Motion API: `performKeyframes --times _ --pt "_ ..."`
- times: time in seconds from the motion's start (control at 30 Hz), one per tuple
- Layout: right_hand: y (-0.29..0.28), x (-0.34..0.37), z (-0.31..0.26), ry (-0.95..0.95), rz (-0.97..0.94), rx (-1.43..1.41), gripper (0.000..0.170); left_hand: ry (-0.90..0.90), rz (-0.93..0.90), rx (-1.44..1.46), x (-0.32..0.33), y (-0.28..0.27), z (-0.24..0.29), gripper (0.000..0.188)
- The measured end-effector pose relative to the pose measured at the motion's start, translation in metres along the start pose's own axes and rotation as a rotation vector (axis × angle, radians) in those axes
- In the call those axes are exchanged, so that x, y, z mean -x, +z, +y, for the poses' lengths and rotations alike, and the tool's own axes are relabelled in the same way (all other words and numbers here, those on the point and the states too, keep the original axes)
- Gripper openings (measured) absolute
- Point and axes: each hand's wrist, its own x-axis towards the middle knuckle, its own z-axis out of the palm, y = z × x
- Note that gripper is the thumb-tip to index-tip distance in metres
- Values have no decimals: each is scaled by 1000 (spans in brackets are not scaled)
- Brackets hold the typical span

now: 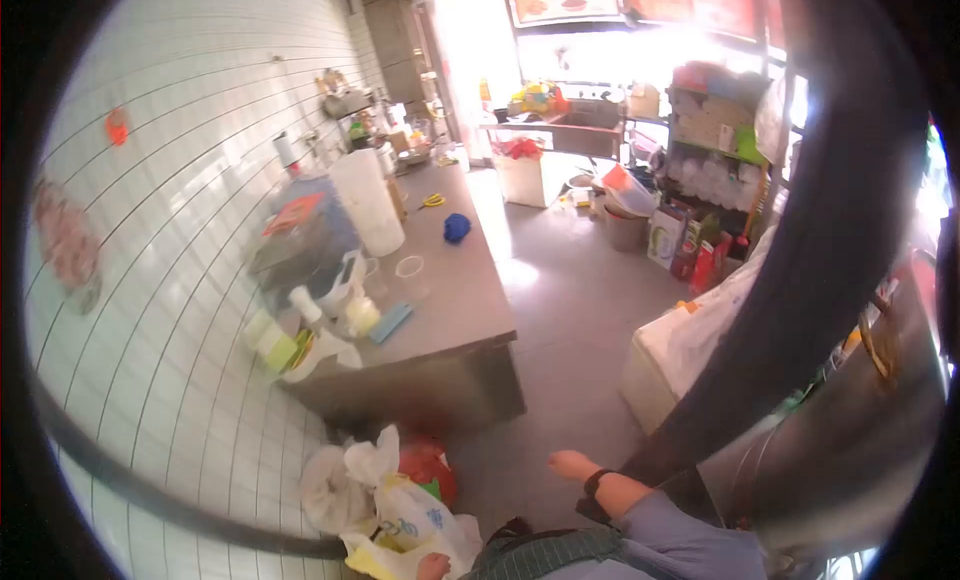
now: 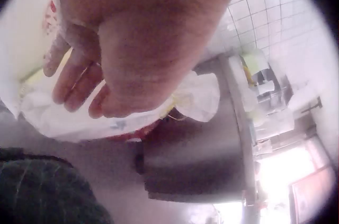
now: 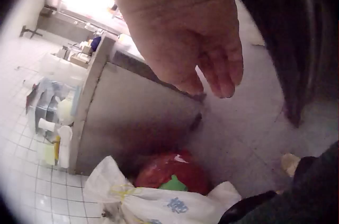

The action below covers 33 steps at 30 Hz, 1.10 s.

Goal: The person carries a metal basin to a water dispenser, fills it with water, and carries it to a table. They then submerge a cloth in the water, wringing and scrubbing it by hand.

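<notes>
My left hand [image 1: 433,566] hangs low at the bottom of the head view, overlapping a tied white plastic bag [image 1: 420,515] with blue print. In the left wrist view its fingers [image 2: 79,78] hang relaxed and hold nothing. My right hand [image 1: 575,467], with a dark band on the wrist, is held out over the grey floor [image 1: 545,400]. The right wrist view shows its fingers [image 3: 217,73] loosely bent, with nothing in them. Behind the white bag lies a red bundle [image 3: 172,173] with a green patch, at the foot of the counter [image 1: 440,290].
On the counter stand a tall white container [image 1: 367,200], a blue ball-shaped item [image 1: 456,228], yellow-handled scissors [image 1: 432,200] and a light-blue block [image 1: 391,322]. A white chest [image 1: 650,375] lies to the right, a loaded shelf [image 1: 715,145] farther back. Tiled wall [image 1: 180,280] runs along the left.
</notes>
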Motion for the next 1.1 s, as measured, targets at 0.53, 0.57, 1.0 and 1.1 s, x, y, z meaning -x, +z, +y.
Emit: performKeyframes --times 0.53,0.57,1.0,1.1 --pt "-74 -8 127 784 548 -128 31 -128 -231 933 -482 -241 48 27" --pt "-77 3 131 822 540 -121 31 -53 -280 1028 -502 -255 58 26" --pt "-55 36 216 1259 367 -668 21 123 -577 1116 -692 -290 171 21" --pt "-106 8 252 1130 246 -386 22 182 -404 926 -740 -304 200 20"
